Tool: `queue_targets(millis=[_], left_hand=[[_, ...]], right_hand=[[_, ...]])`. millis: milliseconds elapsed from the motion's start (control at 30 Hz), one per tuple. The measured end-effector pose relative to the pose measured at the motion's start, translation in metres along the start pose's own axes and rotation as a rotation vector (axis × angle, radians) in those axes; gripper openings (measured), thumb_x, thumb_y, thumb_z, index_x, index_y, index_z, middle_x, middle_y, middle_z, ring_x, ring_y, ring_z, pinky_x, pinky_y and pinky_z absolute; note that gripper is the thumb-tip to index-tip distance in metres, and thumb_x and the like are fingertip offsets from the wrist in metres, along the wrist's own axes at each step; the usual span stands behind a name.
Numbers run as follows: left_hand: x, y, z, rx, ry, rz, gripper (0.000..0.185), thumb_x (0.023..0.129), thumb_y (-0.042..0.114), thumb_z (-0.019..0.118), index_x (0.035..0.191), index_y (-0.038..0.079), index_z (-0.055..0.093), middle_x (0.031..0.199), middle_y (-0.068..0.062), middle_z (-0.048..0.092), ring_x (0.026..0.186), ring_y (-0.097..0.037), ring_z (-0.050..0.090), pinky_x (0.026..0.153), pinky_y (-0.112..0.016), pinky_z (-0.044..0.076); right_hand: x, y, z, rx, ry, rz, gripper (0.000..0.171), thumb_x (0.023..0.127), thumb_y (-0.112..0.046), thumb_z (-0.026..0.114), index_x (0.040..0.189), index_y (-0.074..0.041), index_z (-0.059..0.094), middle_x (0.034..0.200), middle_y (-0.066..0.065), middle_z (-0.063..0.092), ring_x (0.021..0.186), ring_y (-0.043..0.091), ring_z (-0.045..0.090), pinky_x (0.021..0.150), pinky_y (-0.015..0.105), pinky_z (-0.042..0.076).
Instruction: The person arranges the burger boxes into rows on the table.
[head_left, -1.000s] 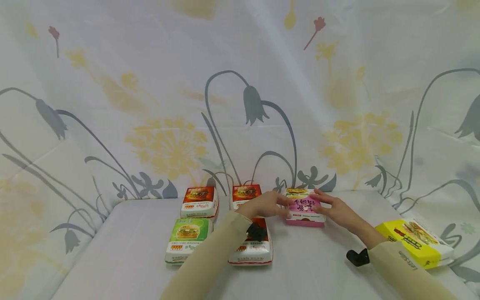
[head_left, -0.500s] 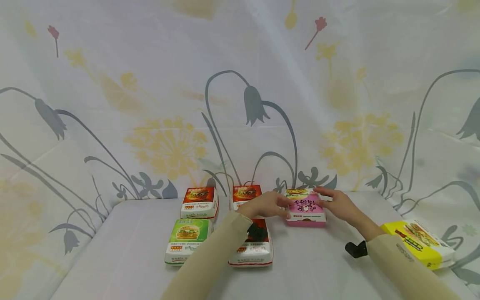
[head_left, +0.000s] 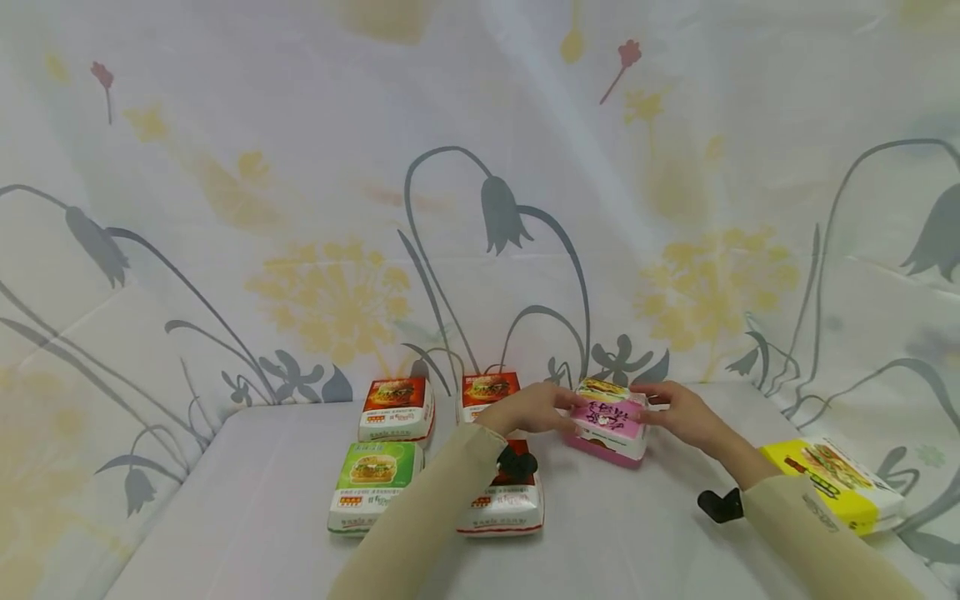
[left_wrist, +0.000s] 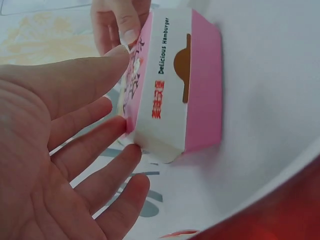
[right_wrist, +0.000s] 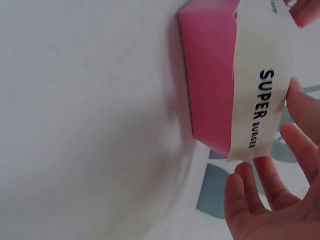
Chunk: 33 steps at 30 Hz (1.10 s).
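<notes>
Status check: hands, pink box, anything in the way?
Left hand and right hand touch the pink burger box from either side. Box tilted, near edge off the table. Nothing between hands and box.

"Delicious Hamburger", "SUPER BURGER" on pink box (left_wrist: 170, 85)
</notes>
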<state>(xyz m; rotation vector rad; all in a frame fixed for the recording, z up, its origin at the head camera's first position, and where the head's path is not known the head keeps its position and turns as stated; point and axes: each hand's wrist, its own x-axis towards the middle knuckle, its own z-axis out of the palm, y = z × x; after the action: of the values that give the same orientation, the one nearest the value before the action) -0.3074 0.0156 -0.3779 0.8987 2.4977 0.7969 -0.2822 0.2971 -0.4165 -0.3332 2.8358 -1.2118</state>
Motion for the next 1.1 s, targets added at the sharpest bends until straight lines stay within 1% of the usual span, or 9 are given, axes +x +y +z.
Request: queue_targets(millis=[133,233,333,467,533,600,667,867,1100], left_hand=[[0.003,0.002,-0.001,0.009,0.02,-0.031,0.051,0.09,0.031,0.074,0.139,0.025,0.061,0.139,0.001,0.058,0.129,-0.018,0.049,0.106,-0.038,0.042],[0.006,0.0,0.0,-0.008,0.04,-0.054,0.052,0.09,0.032,0.074,0.14,0.027,0.06,0.142,0.001,0.055,0.131,-0.02,0.046,0.107,-0.042,0.041],[0.011,-0.002,0.001,-0.026,0.06,-0.054,0.053,0.088,0.033,0.075,0.139,0.026,0.061,0.142,0.0,0.055,0.131,-0.021,0.046,0.107,-0.043,0.041],[0.019,-0.002,0.005,-0.03,0.081,-0.01,0.052,0.086,0.031,0.078,0.136,0.023,0.064,0.139,-0.001,0.058,0.127,-0.018,0.049,0.103,-0.036,0.043],[0.023,-0.001,0.007,-0.032,0.088,0.012,0.053,0.085,0.03,0.08,0.135,0.021,0.064,0.136,-0.001,0.059,0.12,-0.015,0.051,0.1,-0.03,0.044],[0.026,-0.001,0.01,-0.033,0.088,0.027,0.054,0.084,0.029,0.081,0.135,0.02,0.064,0.134,-0.002,0.06,0.114,-0.013,0.052,0.096,-0.026,0.044],[0.028,-0.002,0.013,-0.034,0.092,0.029,0.057,0.083,0.029,0.083,0.135,0.02,0.064,0.134,-0.003,0.06,0.113,-0.013,0.052,0.095,-0.026,0.044],[0.03,-0.001,0.017,-0.01,0.096,0.014,0.06,0.081,0.026,0.084,0.137,0.02,0.062,0.14,-0.001,0.057,0.125,-0.017,0.05,0.106,-0.034,0.04],[0.03,0.0,0.017,0.005,0.08,-0.011,0.058,0.082,0.023,0.083,0.137,0.022,0.063,0.146,0.003,0.052,0.134,-0.018,0.045,0.11,-0.037,0.037]], right_hand=[[-0.008,-0.001,0.0,-0.042,0.028,0.002,0.049,0.093,-0.033,0.072,0.13,-0.002,0.065,0.121,0.018,0.06,0.114,0.039,0.055,0.088,0.048,0.052],[-0.012,-0.004,0.001,-0.055,0.045,-0.005,0.043,0.094,-0.029,0.07,0.127,-0.002,0.066,0.119,0.018,0.063,0.107,0.034,0.058,0.083,0.04,0.053],[-0.016,-0.007,0.004,-0.047,0.061,0.002,0.044,0.093,-0.028,0.071,0.128,-0.001,0.065,0.12,0.02,0.064,0.105,0.033,0.059,0.081,0.037,0.052],[-0.02,-0.009,0.009,-0.012,0.074,0.013,0.051,0.093,-0.027,0.072,0.133,0.001,0.06,0.126,0.024,0.061,0.111,0.04,0.058,0.086,0.043,0.054],[-0.022,-0.009,0.011,0.0,0.07,0.018,0.053,0.094,-0.027,0.07,0.136,0.003,0.057,0.132,0.026,0.058,0.115,0.043,0.057,0.089,0.048,0.054],[-0.025,-0.01,0.014,0.013,0.072,0.026,0.055,0.095,-0.026,0.07,0.138,0.003,0.055,0.135,0.026,0.056,0.116,0.043,0.057,0.092,0.05,0.052],[-0.027,-0.011,0.016,0.008,0.07,0.026,0.055,0.095,-0.026,0.068,0.14,0.003,0.053,0.136,0.027,0.056,0.117,0.042,0.057,0.094,0.051,0.051],[-0.03,-0.016,0.021,-0.034,0.098,0.02,0.055,0.096,-0.028,0.068,0.139,0.002,0.055,0.134,0.027,0.057,0.117,0.043,0.058,0.094,0.053,0.05],[-0.028,-0.012,0.016,-0.04,0.135,0.016,0.048,0.102,-0.03,0.058,0.137,0.002,0.057,0.134,0.025,0.058,0.119,0.044,0.057,0.095,0.057,0.048]])
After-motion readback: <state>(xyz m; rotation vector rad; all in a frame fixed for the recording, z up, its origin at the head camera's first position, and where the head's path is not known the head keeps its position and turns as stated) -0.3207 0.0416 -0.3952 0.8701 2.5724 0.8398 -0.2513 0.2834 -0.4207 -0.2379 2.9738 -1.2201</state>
